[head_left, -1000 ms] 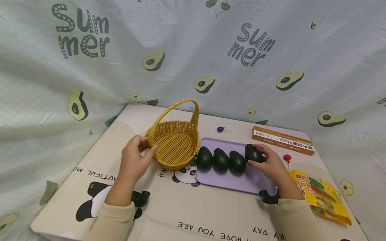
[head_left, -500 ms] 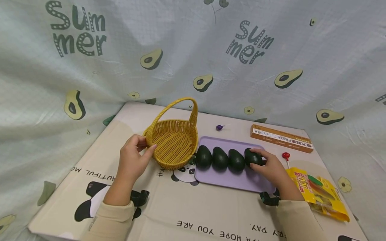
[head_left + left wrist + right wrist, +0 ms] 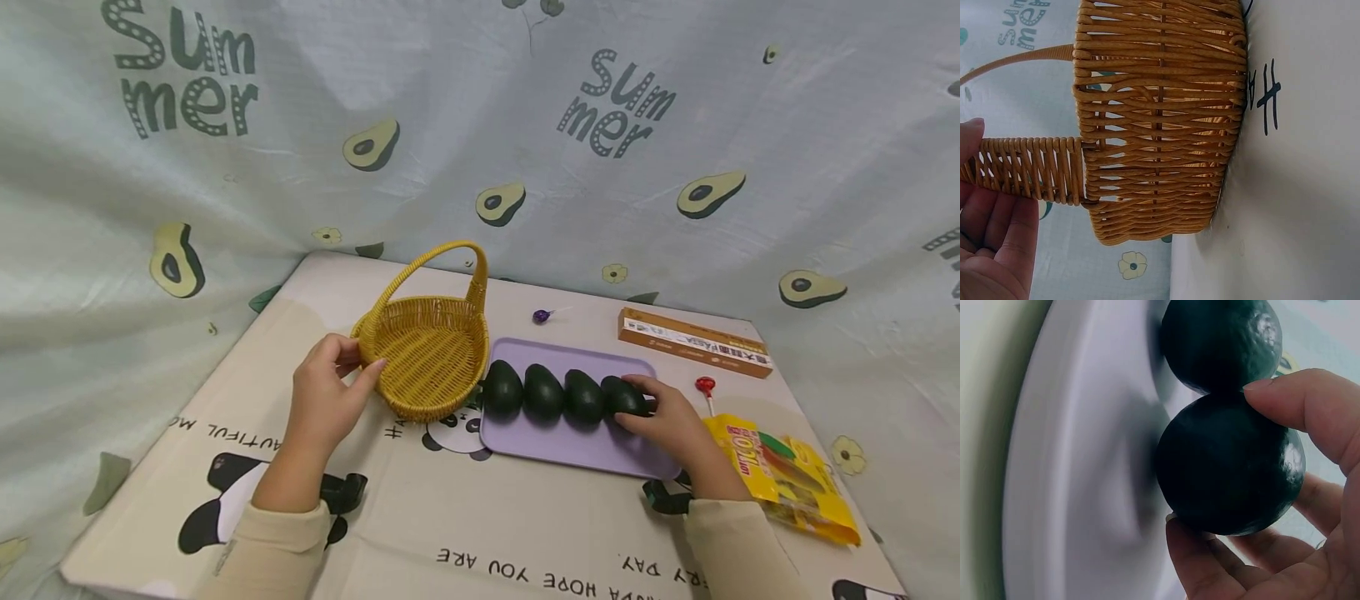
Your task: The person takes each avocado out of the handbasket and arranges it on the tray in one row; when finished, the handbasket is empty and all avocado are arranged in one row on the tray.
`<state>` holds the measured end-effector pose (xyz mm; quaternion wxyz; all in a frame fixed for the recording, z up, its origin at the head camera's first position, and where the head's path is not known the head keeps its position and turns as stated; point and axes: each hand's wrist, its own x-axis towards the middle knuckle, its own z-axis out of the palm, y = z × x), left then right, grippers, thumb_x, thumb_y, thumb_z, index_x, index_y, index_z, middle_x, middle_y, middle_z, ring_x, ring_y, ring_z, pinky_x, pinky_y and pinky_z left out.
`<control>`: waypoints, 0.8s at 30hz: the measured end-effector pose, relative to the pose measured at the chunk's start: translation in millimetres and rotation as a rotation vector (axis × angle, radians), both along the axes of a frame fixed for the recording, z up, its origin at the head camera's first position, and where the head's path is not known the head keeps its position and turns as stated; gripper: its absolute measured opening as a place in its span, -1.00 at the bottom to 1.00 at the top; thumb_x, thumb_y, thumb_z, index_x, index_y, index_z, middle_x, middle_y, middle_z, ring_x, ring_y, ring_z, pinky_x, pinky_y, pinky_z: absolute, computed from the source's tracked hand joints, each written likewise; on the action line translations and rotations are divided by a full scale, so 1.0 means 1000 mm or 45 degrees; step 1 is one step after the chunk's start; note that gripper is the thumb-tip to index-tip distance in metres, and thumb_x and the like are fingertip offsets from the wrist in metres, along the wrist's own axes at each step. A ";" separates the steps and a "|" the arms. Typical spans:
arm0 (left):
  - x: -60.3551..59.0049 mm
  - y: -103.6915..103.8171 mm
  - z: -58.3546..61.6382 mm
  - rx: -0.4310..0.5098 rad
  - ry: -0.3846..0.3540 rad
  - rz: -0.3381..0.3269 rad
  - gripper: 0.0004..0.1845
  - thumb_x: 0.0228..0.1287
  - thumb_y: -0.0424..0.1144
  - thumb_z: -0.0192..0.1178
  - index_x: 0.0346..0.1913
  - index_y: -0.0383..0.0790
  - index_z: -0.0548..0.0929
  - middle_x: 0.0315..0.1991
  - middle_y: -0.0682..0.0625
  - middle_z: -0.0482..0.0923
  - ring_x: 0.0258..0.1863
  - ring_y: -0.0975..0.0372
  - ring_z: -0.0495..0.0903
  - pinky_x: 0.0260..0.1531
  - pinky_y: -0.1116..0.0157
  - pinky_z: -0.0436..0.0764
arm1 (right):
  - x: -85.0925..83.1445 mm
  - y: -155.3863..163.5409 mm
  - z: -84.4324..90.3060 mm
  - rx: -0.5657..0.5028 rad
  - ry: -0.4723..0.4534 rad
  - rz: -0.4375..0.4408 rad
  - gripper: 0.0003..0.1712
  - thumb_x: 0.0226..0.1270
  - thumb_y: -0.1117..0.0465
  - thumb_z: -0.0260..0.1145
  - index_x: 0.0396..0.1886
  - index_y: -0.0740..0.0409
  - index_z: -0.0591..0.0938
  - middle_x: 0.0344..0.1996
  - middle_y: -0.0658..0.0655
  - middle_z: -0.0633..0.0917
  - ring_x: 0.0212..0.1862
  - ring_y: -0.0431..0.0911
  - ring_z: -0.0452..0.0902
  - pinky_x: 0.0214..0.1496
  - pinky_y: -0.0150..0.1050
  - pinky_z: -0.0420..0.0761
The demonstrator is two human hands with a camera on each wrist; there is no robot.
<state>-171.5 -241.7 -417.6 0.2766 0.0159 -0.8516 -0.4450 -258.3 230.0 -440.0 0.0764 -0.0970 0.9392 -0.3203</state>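
My left hand [image 3: 330, 392] pinches the handle base of a yellow woven basket [image 3: 431, 358], thumb on the near side and fingers behind. In the left wrist view the basket's wicker side [image 3: 1160, 125] fills the middle, upright on the table. With thumb and fingers my right hand [image 3: 671, 421] grips a dark green avocado [image 3: 624, 396] at the right end of a row. Three more avocados [image 3: 543, 394] lie side by side to its left on a purple tray [image 3: 555, 450]. The right wrist view shows the gripped avocado [image 3: 1229, 465] right against its neighbour, low over the tray.
Behind the tray lie a purple lollipop [image 3: 542, 317] and a long brown pasta box [image 3: 693, 342]. To the right are a red lollipop [image 3: 705, 385] and a yellow candy bag [image 3: 783, 475]. A printed curtain [image 3: 435, 108] hangs behind the table.
My right hand has lowered the avocado onto the tray's row, moving it slightly left and toward me until it sits by its neighbour. The left hand keeps its hold on the basket.
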 end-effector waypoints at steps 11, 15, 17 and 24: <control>0.003 0.000 0.000 0.010 0.001 0.012 -0.67 0.28 -0.30 0.45 -0.02 -0.31 0.56 -0.05 -0.14 0.60 0.01 0.05 0.70 0.11 0.13 0.74 | -0.001 -0.003 -0.002 0.017 -0.013 0.014 -0.10 0.24 -0.05 0.53 0.53 0.00 0.39 0.37 0.44 0.47 0.26 0.38 0.48 0.33 0.37 0.55; 0.003 0.001 -0.001 0.009 0.003 0.013 -0.66 0.28 -0.29 0.45 -0.01 -0.32 0.56 -0.05 -0.14 0.60 0.02 0.05 0.69 0.11 0.13 0.73 | 0.001 -0.002 -0.001 0.004 -0.021 0.012 -0.10 0.31 -0.13 0.47 0.56 -0.04 0.35 0.43 0.42 0.42 0.32 0.41 0.44 0.36 0.40 0.50; 0.003 0.001 -0.001 0.007 0.004 0.016 -0.66 0.28 -0.29 0.45 -0.01 -0.31 0.56 -0.05 -0.14 0.59 0.03 0.04 0.69 0.11 0.12 0.73 | 0.002 -0.001 0.000 0.001 -0.011 0.018 -0.13 0.34 -0.16 0.42 0.56 -0.04 0.34 0.45 0.40 0.41 0.33 0.43 0.43 0.36 0.42 0.48; 0.001 0.001 -0.002 0.007 0.027 0.013 -0.66 0.27 -0.30 0.46 -0.02 -0.32 0.56 -0.06 -0.14 0.59 0.03 0.06 0.68 0.11 0.11 0.74 | 0.005 0.001 0.004 -0.011 -0.005 0.018 -0.18 0.41 -0.13 0.38 0.55 0.00 0.35 0.46 0.35 0.41 0.35 0.43 0.42 0.37 0.42 0.47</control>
